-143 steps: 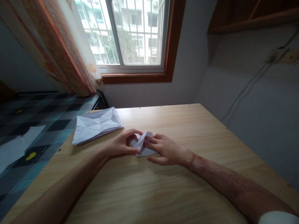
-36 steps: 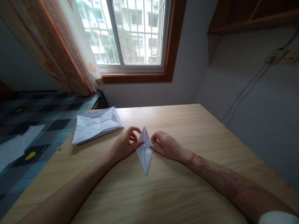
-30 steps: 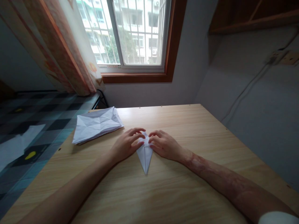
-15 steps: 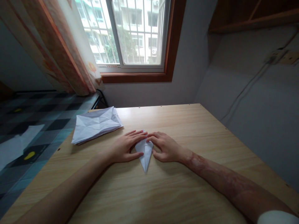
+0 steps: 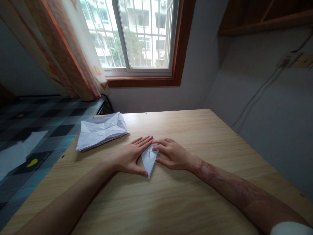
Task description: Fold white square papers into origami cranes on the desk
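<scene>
A small white folded paper (image 5: 149, 160), shaped like a narrow kite with its point toward me, lies on the wooden tabletop. My left hand (image 5: 130, 155) is flat along its left side, fingers stretched out and thumb spread down to the lower tip. From the other side, my right hand (image 5: 171, 153) has bent fingers on the upper part of the paper, and its thumb is at the right edge. The fingertips of both hands come close together at the top and cover that end. Creases show across the paper's visible face.
A stack of creased white paper sheets (image 5: 102, 130) lies on the table's (image 5: 190, 202) left side. Left of the table is a checkered bed (image 5: 61, 111) with white paper pieces (image 5: 14, 153) on it. A window (image 5: 146, 36), a curtain (image 5: 66, 49) and a wall cable (image 5: 256, 91) are beyond.
The folded paper's point has shifted slightly left, and the central slit seen before no longer shows. My left thumb has slid down to the tip. My right thumb has moved left.
</scene>
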Demonstrator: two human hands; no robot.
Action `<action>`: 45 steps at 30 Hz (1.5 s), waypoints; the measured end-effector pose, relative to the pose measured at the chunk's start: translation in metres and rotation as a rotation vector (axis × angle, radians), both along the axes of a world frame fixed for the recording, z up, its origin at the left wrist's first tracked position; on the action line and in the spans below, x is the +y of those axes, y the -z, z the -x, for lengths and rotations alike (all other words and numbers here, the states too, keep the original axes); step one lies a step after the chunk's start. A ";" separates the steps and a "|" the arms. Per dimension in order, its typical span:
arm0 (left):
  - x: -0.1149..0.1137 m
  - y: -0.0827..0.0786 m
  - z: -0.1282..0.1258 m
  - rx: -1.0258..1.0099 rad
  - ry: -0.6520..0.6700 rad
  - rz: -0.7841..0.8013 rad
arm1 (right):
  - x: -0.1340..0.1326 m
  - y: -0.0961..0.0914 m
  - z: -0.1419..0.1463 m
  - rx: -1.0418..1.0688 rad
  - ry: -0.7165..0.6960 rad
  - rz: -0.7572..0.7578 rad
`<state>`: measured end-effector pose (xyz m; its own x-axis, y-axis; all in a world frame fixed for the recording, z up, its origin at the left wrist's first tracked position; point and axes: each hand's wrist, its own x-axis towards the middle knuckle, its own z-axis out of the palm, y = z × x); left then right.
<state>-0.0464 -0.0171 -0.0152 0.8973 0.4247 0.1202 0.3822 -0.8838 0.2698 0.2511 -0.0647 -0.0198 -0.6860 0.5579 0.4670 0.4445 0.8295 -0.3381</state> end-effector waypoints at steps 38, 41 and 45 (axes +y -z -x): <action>-0.011 -0.003 -0.009 -0.334 0.023 -0.343 | 0.000 -0.003 -0.003 0.061 -0.048 0.098; -0.011 -0.004 -0.010 -0.329 0.031 -0.364 | 0.001 -0.003 -0.003 0.061 -0.032 0.085; -0.013 -0.008 -0.013 -0.303 0.048 -0.409 | 0.000 -0.002 -0.002 0.073 -0.039 0.035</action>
